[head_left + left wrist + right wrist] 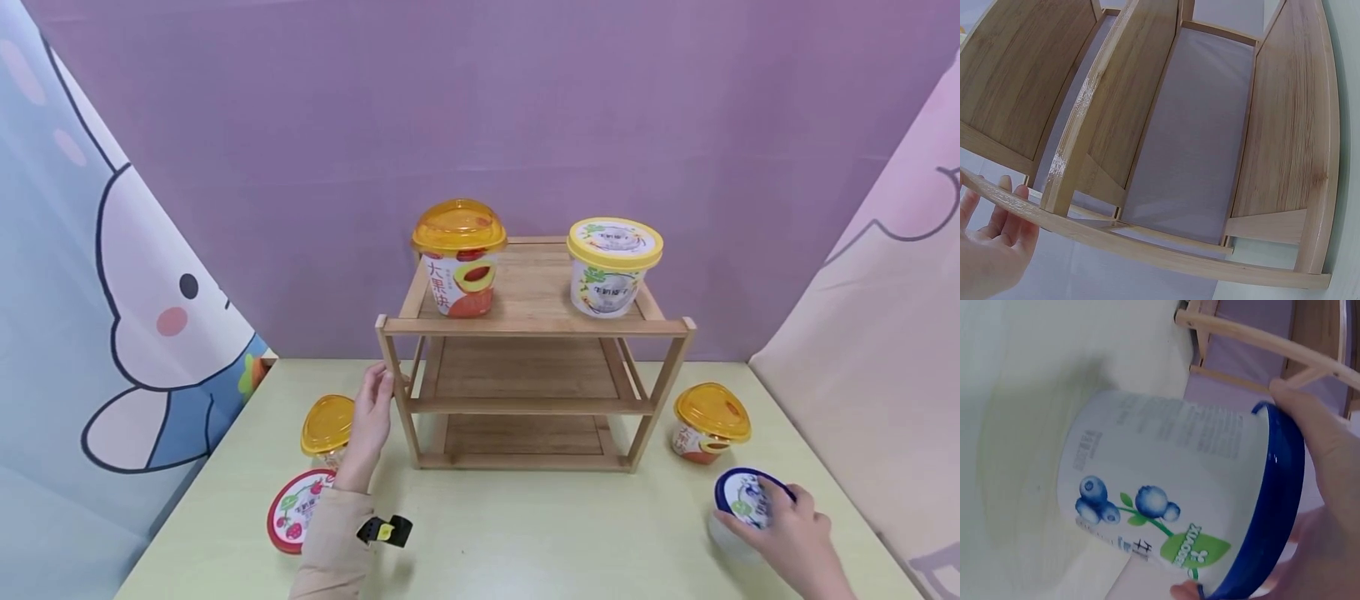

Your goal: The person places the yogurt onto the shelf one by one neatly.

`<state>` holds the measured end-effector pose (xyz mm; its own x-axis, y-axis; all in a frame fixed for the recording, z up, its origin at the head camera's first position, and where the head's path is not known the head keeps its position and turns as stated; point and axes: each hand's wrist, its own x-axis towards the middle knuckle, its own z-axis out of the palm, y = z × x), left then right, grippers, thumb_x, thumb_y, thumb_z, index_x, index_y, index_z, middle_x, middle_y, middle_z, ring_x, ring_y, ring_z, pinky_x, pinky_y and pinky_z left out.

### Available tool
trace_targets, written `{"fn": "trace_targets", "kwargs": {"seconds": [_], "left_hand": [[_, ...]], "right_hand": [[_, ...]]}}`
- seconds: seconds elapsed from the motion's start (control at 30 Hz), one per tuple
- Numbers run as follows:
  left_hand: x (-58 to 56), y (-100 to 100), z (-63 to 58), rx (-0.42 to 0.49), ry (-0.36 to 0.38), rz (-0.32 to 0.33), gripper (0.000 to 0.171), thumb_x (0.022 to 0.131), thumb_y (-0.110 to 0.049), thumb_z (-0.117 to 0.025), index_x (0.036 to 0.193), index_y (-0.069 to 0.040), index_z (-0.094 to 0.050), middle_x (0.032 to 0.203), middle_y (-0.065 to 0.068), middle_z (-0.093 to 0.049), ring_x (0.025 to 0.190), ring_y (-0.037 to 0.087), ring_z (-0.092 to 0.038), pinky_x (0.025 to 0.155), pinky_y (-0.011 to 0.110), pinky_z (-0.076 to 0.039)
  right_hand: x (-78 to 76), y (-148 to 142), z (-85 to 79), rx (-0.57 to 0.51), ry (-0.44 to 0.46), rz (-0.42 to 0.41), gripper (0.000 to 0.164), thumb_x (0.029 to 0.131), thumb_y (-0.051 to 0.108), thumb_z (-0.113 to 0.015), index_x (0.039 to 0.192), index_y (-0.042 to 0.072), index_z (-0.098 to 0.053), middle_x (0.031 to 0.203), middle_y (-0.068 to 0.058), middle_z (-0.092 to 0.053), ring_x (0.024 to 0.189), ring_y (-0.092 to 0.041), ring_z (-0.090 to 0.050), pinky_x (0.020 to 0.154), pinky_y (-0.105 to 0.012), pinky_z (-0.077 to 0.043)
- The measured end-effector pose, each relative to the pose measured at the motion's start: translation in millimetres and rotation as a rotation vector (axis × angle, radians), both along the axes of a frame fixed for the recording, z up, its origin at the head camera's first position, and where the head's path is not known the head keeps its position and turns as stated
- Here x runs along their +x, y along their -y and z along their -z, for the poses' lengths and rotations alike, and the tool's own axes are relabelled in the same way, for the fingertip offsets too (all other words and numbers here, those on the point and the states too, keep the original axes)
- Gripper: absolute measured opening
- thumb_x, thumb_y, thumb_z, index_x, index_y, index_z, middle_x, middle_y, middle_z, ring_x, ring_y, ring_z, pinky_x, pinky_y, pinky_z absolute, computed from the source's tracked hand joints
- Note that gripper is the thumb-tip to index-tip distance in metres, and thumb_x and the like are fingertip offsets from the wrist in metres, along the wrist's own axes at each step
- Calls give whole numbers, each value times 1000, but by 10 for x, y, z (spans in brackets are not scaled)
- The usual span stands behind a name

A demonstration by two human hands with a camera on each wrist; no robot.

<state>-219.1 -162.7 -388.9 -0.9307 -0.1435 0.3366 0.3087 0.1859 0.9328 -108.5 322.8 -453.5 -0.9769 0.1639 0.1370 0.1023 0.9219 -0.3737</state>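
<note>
A three-tier wooden shelf rack (532, 327) stands in the middle of the table. My left hand (372, 421) holds its left front post, the fingers curled round the wood in the left wrist view. At the right, my right hand (799, 533) grips a yogurt tub (1160, 481) by its blue lid, thumb and fingers on opposite sides of the rim. Blueberries are printed on the tub's white wall. On the top tier stand an orange-domed fruit cup (461, 267) at the left and a yellow-lidded tub (613, 271) at the right.
A second orange-lidded cup (711, 423) stands right of the rack. To the left are another orange-lidded cup (327, 427), partly behind my left forearm, and a red-lidded tub (291, 518), partly covered by the sleeve. A purple curtain (495, 100) hangs behind the table.
</note>
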Motion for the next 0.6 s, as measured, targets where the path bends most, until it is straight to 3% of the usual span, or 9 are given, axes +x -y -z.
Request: {"fn": "trace_targets", "kwargs": {"seconds": [0.1, 0.2, 0.3, 0.37, 0.47, 0.6], "left_hand": [[-2, -2, 2, 11, -6, 7, 32, 97, -17, -33, 119, 4, -40, 108, 28, -53, 95, 1, -48, 95, 31, -35], [1, 2, 3, 15, -11, 16, 32, 97, -17, -33, 120, 5, -39, 109, 29, -52, 102, 14, -50, 97, 39, -33], [-6, 1, 9, 26, -9, 24, 32, 97, -17, -33, 120, 5, -39, 110, 30, -51, 106, 29, -48, 97, 39, -32], [-12, 3, 13, 31, -6, 26, 32, 97, -17, -33, 120, 5, -39, 110, 30, -51, 107, 33, -47, 98, 38, -32], [-10, 4, 11, 29, -8, 25, 32, 97, -17, -33, 119, 5, -39, 110, 31, -50, 108, 34, -46, 98, 40, -31], [-5, 7, 6, 18, -10, 21, 32, 97, -17, -33, 120, 5, -39, 112, 31, -49, 112, 35, -43, 99, 43, -30]], "right_hand": [[-21, 51, 0, 22, 19, 51, 91, 71, 57, -62, 119, -14, -33, 110, -49, -23, 81, -64, -32, 60, -66, -36], [-50, 115, -18, 14, 88, 128, 96, 71, 62, -58, 122, -14, -30, 111, -48, -22, 84, -64, -32, 59, -63, -39], [-71, 190, -40, -4, 142, 217, 99, 70, 65, -56, 122, -14, -29, 112, -45, -21, 86, -61, -32, 56, -61, -41], [-78, 235, -49, -12, 155, 259, 100, 70, 67, -55, 122, -14, -28, 111, -44, -21, 86, -59, -32, 53, -58, -42], [-86, 274, -57, -1, 171, 288, 101, 70, 68, -53, 120, -15, -28, 110, -43, -22, 86, -58, -32, 54, -57, -42], [-73, 252, -66, -9, 204, 266, 102, 71, 70, -50, 124, -14, -25, 113, -46, -19, 90, -61, -30, 64, -61, -40]]}}
